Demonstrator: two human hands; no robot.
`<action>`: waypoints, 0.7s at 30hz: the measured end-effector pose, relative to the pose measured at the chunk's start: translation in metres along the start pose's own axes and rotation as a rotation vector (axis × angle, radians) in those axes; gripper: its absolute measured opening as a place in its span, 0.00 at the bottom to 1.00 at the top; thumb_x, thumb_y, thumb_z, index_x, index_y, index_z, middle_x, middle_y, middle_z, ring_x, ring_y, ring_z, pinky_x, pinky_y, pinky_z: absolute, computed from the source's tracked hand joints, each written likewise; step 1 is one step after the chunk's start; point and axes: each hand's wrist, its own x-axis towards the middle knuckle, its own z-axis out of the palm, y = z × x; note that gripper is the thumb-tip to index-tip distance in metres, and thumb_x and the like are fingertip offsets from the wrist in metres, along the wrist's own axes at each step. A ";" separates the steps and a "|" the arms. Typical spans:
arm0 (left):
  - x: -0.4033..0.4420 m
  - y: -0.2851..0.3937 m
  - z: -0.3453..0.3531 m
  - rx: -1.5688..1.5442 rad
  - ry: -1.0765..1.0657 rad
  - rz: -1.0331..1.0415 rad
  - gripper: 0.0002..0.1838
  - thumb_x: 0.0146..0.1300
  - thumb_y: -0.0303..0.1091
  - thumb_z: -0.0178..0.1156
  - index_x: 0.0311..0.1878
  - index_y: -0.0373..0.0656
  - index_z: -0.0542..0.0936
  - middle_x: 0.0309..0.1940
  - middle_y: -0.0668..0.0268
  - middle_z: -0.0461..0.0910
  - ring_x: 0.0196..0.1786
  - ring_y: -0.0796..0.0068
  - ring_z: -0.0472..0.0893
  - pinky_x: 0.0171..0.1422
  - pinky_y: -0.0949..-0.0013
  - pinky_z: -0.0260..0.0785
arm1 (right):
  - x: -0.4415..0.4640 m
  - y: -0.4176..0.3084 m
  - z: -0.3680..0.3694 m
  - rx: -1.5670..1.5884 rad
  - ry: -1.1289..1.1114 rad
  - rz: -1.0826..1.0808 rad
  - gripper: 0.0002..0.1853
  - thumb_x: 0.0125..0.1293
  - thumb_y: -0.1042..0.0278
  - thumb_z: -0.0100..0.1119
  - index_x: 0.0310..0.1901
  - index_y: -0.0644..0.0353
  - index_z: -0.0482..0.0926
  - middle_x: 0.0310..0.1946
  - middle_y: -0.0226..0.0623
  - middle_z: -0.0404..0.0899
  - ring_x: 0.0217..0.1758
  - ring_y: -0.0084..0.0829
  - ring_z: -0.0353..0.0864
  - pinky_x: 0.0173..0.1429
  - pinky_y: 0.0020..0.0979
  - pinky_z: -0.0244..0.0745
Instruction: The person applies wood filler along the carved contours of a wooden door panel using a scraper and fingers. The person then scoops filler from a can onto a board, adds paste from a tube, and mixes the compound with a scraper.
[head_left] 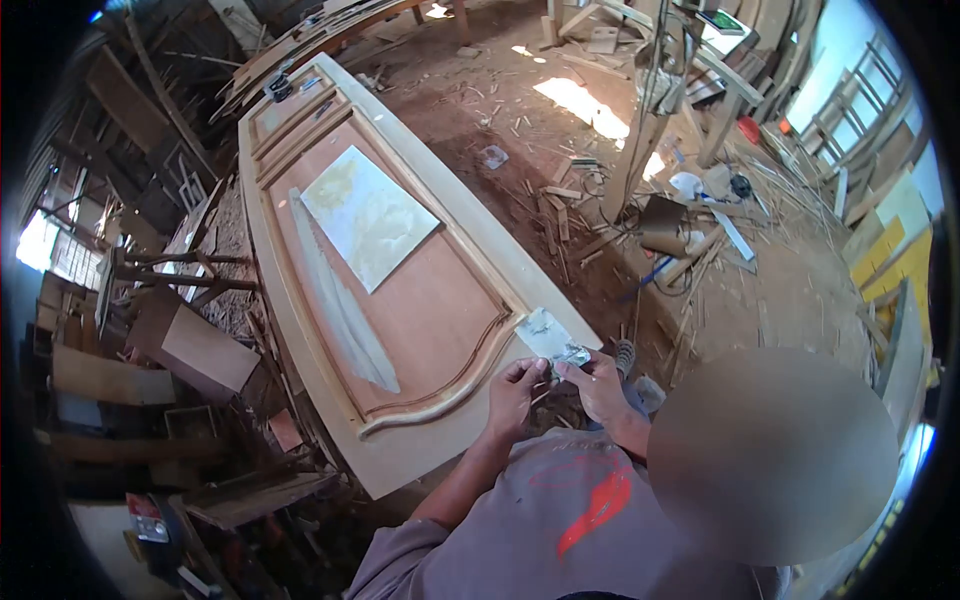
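Observation:
Close in front of the chest, at the near corner of a panelled wooden door [430,440], my two hands are together. My left hand [513,397] has its fingers pinched by the near edge of a small crumpled silvery-grey packet [572,356]. My right hand [597,388] grips that packet from the other side, thumb on top. What the packet contains cannot be made out. Just beyond the fingers, a pale smeared sheet [543,328] lies over the door's corner. Farther along the door panel rests a white board [370,215] with yellowish smears, beside a long pale strip [345,300].
A small dark object [278,88] sits at the door's far end. Wood scraps litter the dirt floor [500,90]. A wooden post [635,165] with cables stands right of the door. Boards [205,345] and a wooden trestle [180,270] are at left. A blurred oval covers the lower right.

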 end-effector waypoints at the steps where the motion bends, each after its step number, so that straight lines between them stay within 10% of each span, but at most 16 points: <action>1: 0.011 -0.003 0.016 0.015 0.023 0.031 0.10 0.76 0.35 0.69 0.47 0.37 0.86 0.41 0.66 0.87 0.42 0.77 0.85 0.53 0.67 0.85 | 0.013 -0.005 -0.016 0.009 -0.020 0.001 0.10 0.73 0.74 0.69 0.53 0.65 0.87 0.48 0.30 0.89 0.52 0.21 0.84 0.60 0.28 0.77; 13: 0.169 -0.061 0.253 0.454 0.091 0.281 0.19 0.74 0.45 0.71 0.38 0.35 0.88 0.28 0.70 0.87 0.33 0.81 0.82 0.40 0.71 0.76 | 0.149 -0.208 -0.245 0.079 0.096 -0.005 0.12 0.76 0.76 0.61 0.57 0.70 0.82 0.54 0.41 0.88 0.55 0.32 0.88 0.56 0.34 0.82; 16: 0.185 -0.043 0.274 0.922 0.025 0.078 0.19 0.74 0.47 0.71 0.39 0.37 0.89 0.30 0.66 0.88 0.35 0.82 0.82 0.43 0.71 0.77 | 0.168 -0.229 -0.277 0.056 0.061 0.008 0.15 0.74 0.79 0.61 0.60 0.68 0.79 0.55 0.42 0.87 0.57 0.36 0.88 0.57 0.37 0.83; 21: 0.212 -0.051 0.252 0.714 0.218 0.226 0.19 0.74 0.47 0.71 0.40 0.37 0.89 0.31 0.64 0.88 0.35 0.81 0.82 0.42 0.68 0.76 | 0.204 -0.233 -0.272 0.051 -0.064 0.111 0.13 0.72 0.77 0.66 0.55 0.68 0.82 0.51 0.41 0.88 0.52 0.34 0.90 0.52 0.35 0.85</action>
